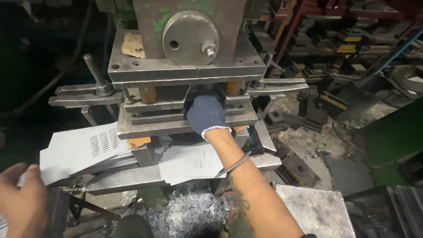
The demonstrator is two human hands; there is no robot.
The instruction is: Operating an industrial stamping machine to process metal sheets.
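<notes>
While the right hand (206,115) in its dark blue knitted glove with a white cuff is pushed into the gap between the plates of the heavy grey steel press die (185,119), you can't really see its fingers, so I can't tell how its grip stands or whether it's got anything pinched in there. A thin metal bangle (233,165) sits on that forearm. Just below the die lies a flat pale grey sheet-metal blank with small punched holes (191,163), resting on the steel press bed (132,178). Off to the left is a stack of similar grey sheets with rows of slots (83,150). The bare left hand (22,198) is low at the left edge, fingers loosely spread, holding nothing I can make out, near that stack. Metal scrap bits (189,213) are piled under the bed.
</notes>
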